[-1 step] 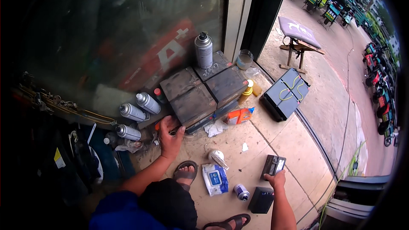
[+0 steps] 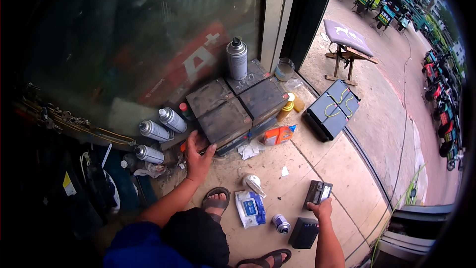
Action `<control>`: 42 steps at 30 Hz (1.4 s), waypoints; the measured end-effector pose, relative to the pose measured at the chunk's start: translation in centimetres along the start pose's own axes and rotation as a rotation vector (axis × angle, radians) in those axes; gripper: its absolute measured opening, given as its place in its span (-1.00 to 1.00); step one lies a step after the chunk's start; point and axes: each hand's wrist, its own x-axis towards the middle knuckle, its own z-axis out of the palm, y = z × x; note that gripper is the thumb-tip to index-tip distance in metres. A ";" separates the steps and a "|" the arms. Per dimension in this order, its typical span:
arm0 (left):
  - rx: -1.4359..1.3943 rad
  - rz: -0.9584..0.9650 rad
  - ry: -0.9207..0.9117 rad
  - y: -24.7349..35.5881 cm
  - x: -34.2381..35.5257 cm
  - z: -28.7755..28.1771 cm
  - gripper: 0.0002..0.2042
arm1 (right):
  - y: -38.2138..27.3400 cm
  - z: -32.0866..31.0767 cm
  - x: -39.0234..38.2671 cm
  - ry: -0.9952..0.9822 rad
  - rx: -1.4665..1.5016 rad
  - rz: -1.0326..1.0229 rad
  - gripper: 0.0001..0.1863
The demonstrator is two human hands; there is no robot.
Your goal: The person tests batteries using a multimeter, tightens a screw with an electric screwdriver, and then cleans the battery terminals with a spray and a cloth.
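Observation:
My left hand (image 2: 199, 161) is beside the near left corner of a stack of large, dusty dark batteries (image 2: 220, 124). Its thumb and fingers are curved and apart, with nothing visible between them; some fingertips are hard to see against the stack. On the right, my right hand (image 2: 321, 209) grips the near end of a small dark battery (image 2: 314, 192) with a pale label. Just below that hand, a second small black battery (image 2: 304, 233) lies on the tiles, next to a spray can (image 2: 281, 224) on its side.
A wipes packet (image 2: 250, 208) and a white round container (image 2: 251, 182) lie between my arms. Several spray cans (image 2: 171, 119) stand left of the stack, and another can (image 2: 237, 59) stands on it. A yellow bottle (image 2: 286, 109), an orange packet (image 2: 279, 135) and a black battery case (image 2: 333, 110) lie beyond.

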 end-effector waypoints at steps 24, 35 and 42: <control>-0.436 -0.085 -0.196 1.9 2.6 0.8 -0.07 | -0.3 -0.3 -0.3 0.001 0.010 0.008 -0.03; 0.397 0.389 0.113 10.5 17.7 8.4 -0.19 | 0.2 0.2 0.1 0.020 0.008 0.006 -0.02; 0.377 0.310 0.295 12.3 21.2 13.2 -0.47 | 0.5 0.4 0.6 0.012 -0.006 0.003 0.00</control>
